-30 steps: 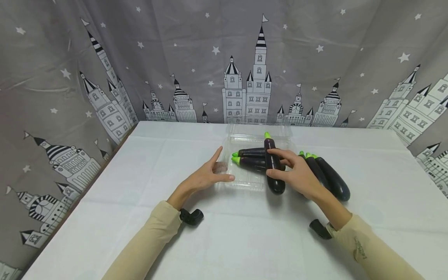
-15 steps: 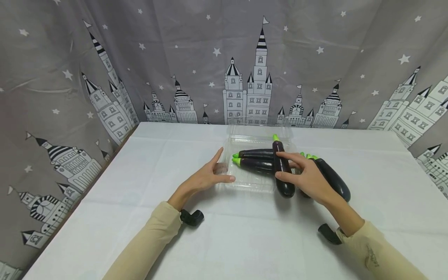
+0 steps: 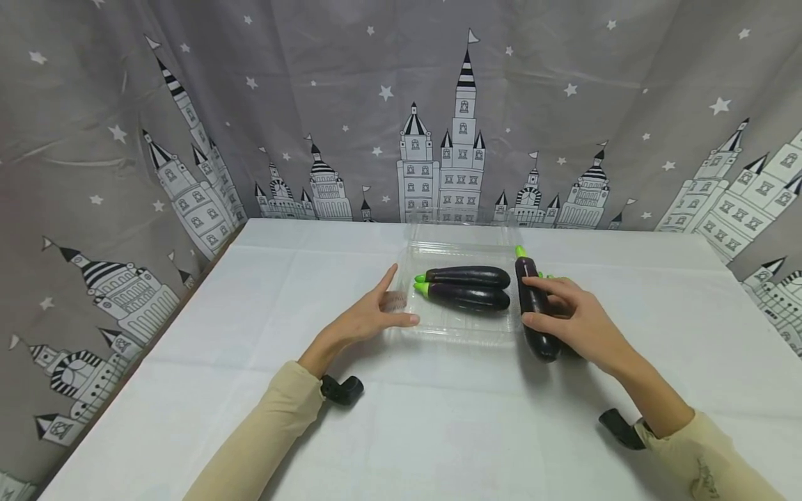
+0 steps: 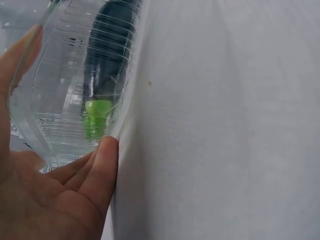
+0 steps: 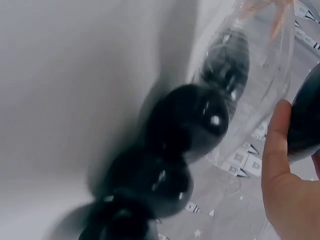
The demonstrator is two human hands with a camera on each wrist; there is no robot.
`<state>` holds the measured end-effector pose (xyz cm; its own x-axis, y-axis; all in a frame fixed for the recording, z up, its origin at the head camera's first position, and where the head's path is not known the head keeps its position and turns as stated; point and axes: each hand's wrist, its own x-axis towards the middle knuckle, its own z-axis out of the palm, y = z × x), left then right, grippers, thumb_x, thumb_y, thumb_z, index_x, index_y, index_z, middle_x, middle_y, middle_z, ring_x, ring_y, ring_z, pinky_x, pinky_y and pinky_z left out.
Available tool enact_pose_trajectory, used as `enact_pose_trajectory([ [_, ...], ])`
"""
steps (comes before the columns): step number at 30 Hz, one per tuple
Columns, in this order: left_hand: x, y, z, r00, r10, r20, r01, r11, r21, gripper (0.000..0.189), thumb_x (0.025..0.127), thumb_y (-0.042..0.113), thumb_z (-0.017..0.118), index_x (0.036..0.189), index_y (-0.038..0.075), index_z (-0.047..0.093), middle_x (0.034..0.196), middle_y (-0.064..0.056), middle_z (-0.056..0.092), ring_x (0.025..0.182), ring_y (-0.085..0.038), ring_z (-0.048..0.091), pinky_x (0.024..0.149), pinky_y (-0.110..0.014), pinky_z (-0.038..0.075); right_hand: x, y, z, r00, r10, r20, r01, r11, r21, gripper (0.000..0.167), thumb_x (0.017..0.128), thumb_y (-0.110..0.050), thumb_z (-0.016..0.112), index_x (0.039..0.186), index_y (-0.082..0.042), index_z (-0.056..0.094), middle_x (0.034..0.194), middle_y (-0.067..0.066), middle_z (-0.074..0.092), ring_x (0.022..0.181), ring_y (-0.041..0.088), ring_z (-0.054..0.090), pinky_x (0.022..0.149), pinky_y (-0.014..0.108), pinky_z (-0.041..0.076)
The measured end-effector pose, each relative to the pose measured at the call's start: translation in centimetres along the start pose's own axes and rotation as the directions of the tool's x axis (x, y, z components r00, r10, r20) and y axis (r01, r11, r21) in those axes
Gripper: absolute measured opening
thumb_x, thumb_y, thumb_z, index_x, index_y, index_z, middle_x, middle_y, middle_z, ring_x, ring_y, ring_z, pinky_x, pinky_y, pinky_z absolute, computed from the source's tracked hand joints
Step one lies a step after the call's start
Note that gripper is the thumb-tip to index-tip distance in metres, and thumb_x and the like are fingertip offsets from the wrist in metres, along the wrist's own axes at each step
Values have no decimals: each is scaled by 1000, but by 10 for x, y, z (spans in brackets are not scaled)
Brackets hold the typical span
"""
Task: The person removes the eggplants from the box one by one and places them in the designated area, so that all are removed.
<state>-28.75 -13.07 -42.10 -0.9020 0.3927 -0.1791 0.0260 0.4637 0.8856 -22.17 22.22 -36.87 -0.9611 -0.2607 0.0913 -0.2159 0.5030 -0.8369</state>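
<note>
A clear plastic clamshell container [image 3: 447, 321] lies with its lid folded back, and two dark eggplants [image 3: 466, 276] with green stems lie side by side inside. My left hand [image 3: 360, 316] touches the container's left side, thumb and forefinger spread; the left wrist view shows fingertips [image 4: 106, 150] against its ribbed wall. Just right of the container, my right hand [image 3: 583, 323] holds another eggplant [image 3: 532, 300] between thumb and fingers, its stem pointing away. Several more eggplants [image 5: 185, 122] lie on the cloth beneath the right hand, mostly hidden in the head view.
White cloth [image 3: 401, 424] covers the table. Behind it hangs a grey curtain [image 3: 551, 62] printed with castles and stars. A dark wrist mount [image 3: 342, 390] sticks out near the left sleeve, another [image 3: 622, 429] near the right.
My right hand has moved right with the eggplant, from over the container to beside it, uncovering the two eggplants inside. My left hand has stayed in place.
</note>
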Motion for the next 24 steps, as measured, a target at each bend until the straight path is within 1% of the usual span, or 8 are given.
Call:
enact_pose_trajectory([
  [2,0,0,0,1000,-2,1,2,1000,1,114,81,42,79,160,30,-2,157,-20,29,145,-35,24,112,-59,21,-3,1,-4,1000,-12,1,12,1000,-26,60,92,-27,71,146,-11,50,139,16,47,126,47,46,101,60,37],
  [5,1,1,0,1000,-5,1,5,1000,6,113,82,42,79,160,30,-2,157,-20,29,145,-35,24,113,-58,21,-7,4,-10,1000,-13,4,14,998,-64,59,92,-29,70,145,-11,51,136,15,49,124,46,48,98,59,39],
  [9,0,1,0,1000,-4,-1,4,1000,11,113,82,42,79,160,30,-1,157,-20,29,145,-34,24,113,-58,21,-11,8,-17,1000,-13,3,14,995,-94,58,92,-28,70,145,-11,51,136,16,48,122,45,49,92,51,45],
  [12,0,1,0,1000,-1,-2,1,1000,8,113,81,43,79,160,31,-1,157,-20,28,145,-34,24,113,-58,21,-15,11,-23,1000,-11,-5,10,993,-117,58,93,-27,70,145,-11,51,136,16,48,120,45,51,89,46,46],
  [16,0,1,0,1000,-2,0,2,1000,8,113,81,44,79,160,31,-1,158,-19,27,146,-33,23,113,-58,21,-21,14,-30,1000,7,-7,-8,990,-142,60,93,-28,69,146,-9,49,134,17,48,119,46,51,88,48,46],
  [20,-1,1,0,1000,-3,1,3,1000,9,113,81,43,79,160,31,-2,158,-20,26,146,-33,23,113,-58,21,-27,19,-34,1000,19,-10,-21,985,-173,59,93,-27,69,146,-7,49,133,18,49,117,44,51,86,50,45],
  [23,-1,1,0,1000,0,2,0,1000,7,114,81,44,79,160,31,-2,158,-20,26,146,-33,23,113,-58,22,-31,22,-39,1000,16,-17,-19,985,-171,58,93,-25,69,145,-6,50,135,19,48,121,42,47,91,56,43],
  [24,-1,1,0,1000,1,2,-1,1000,6,114,81,43,79,160,31,-2,158,-20,26,146,-33,23,113,-58,22,-32,23,-41,1000,14,-25,-18,984,-175,57,93,-24,69,144,-5,50,136,19,48,122,40,46,92,55,43],
])
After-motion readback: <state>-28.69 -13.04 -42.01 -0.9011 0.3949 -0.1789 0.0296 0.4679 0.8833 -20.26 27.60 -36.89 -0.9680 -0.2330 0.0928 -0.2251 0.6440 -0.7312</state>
